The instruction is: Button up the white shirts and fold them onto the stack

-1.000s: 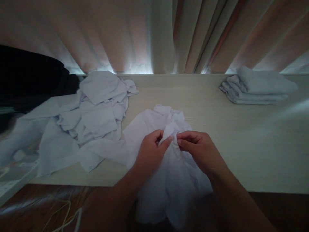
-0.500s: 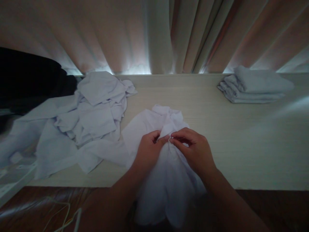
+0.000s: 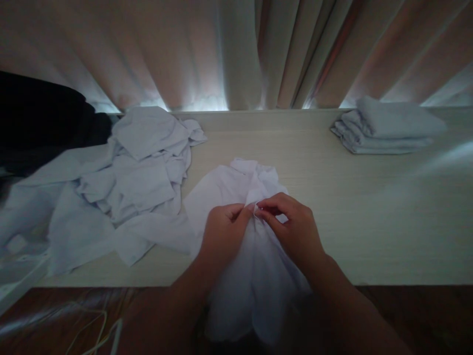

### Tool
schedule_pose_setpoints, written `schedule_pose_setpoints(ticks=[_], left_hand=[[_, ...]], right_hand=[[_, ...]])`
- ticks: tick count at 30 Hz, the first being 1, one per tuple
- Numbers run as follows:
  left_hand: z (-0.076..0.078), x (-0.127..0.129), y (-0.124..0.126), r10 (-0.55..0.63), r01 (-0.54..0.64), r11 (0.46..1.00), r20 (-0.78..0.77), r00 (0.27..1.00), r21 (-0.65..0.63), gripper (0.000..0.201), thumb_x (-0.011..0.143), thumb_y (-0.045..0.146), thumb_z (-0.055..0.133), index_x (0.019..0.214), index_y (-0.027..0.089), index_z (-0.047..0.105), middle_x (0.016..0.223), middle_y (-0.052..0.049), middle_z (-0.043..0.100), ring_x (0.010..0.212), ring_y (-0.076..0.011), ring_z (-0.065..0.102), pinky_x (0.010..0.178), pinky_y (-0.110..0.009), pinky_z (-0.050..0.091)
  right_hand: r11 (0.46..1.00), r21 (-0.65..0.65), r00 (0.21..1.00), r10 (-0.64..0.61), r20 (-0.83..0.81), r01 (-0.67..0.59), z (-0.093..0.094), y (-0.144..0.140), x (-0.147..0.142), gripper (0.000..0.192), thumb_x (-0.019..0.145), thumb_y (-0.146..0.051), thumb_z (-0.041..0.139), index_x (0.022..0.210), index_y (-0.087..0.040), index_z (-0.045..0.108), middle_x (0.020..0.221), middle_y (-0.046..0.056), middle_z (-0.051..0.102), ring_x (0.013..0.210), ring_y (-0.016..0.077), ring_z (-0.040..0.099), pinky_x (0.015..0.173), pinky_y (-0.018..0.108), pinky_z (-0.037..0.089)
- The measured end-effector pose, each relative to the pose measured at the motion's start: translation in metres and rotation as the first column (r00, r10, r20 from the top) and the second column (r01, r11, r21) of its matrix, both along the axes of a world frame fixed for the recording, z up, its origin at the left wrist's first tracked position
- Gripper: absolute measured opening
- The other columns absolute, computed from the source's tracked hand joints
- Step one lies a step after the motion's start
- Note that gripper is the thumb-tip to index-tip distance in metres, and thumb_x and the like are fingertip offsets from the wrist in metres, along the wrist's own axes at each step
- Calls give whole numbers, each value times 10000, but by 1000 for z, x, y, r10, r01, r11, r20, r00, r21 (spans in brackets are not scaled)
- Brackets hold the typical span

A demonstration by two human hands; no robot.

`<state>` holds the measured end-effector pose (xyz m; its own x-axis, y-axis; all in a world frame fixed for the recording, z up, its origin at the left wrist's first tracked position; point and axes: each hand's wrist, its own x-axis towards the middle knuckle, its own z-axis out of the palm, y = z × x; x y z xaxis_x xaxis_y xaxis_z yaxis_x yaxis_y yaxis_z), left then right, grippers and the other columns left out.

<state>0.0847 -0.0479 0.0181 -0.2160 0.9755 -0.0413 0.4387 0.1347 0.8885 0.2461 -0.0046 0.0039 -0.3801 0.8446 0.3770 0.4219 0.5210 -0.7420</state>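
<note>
Both hands, the left hand (image 3: 221, 234) and right hand (image 3: 295, 229), pinched the crumpled white cloth (image 3: 254, 276) at the pale wooden desk's (image 3: 369, 207) near edge. Since a second earlier the fingers (image 3: 266, 203) had closed together on one fold (a finer grip).

A dim room in a home, I'd say: heavy pleated curtains (image 3: 236, 49) hang behind my pale wooden table (image 3: 388, 222), loose white laundry (image 3: 136, 172) heaped left, folded cloths (image 3: 388, 125) stacked far right.

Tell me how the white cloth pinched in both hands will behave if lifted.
The white cloth will probably hang limp: it already bunches and drapes over the table edge. It looks thin, so likely light. The left hand and right hand pinch it easily.
</note>
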Motion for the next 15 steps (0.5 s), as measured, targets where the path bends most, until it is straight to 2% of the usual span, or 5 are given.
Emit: schedule_pose_setpoints(ticks=[3,6,12,15], left_hand=[[0,-2,0,-75,74,996,-9,997,-40,414,911,470,554,685,167,724,609,5,600,632,-136,510,554,-231,339],[-1,-5,2,-130,130,988,6,992,-83,432,906,494,553,697,166,743,622,-7,624,643,-147,521,550,-232,342],[-1,-6,5,-144,146,986,36,989,-77,383,915,419,546,685,167,721,624,-11,614,628,-142,503,541,-233,341],[-1,-2,5,-110,114,992,71,991,-51,378,905,415,560,636,170,662,591,6,566,593,-130,475,526,-232,331]], right_hand=[[999,33,1000,8,13,-8,0,-1,0,55,871,-160,723,903,-205,724,846,1,692,784,144,635,729,276,500],[999,32,1000,26,17,-27,1,-1,-1,71,872,-153,718,906,-212,736,863,3,708,810,153,646,753,286,503],[994,-103,999,30,28,-27,7,0,3,50,875,-240,722,905,-247,762,885,4,744,825,180,676,767,313,520],[983,-179,996,-47,-77,33,13,0,7,102,891,-325,698,908,-248,764,883,20,750,822,200,688,765,337,537]])
